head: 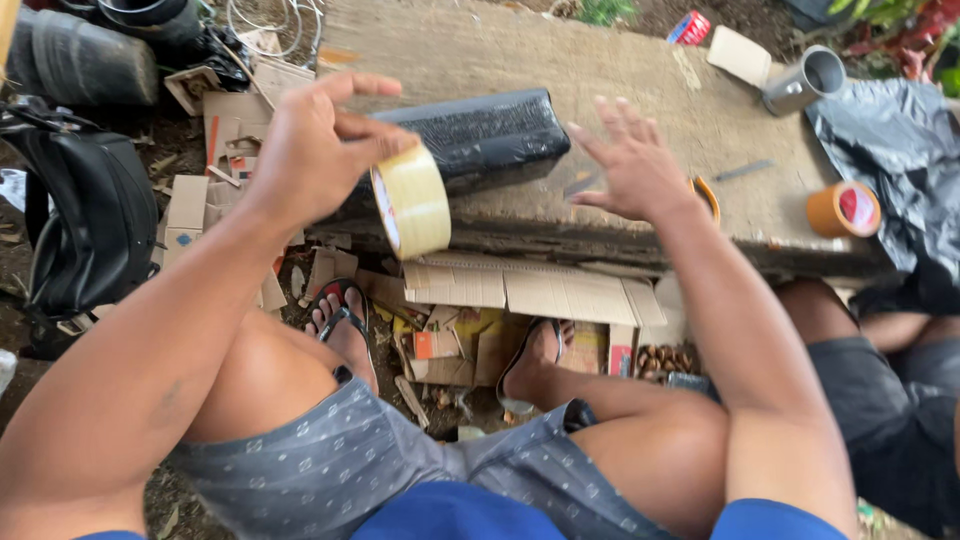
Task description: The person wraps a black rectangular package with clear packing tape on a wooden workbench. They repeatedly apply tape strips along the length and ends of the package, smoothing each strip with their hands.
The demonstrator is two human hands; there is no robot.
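This is an outdoor, makeshift work spot on bare dirt. A rough concrete slab (640, 110) serves as the bench, with cardboard scraps (520, 290) strewn below. Tape rolls (843, 209), black plastic sheeting (890, 140) and old tyres (80, 60) lie around

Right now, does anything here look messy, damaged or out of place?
Yes. Torn cardboard scraps litter the ground around the feet. A metal cup lies tipped on the wooden bench. The left hand holds a tape roll.
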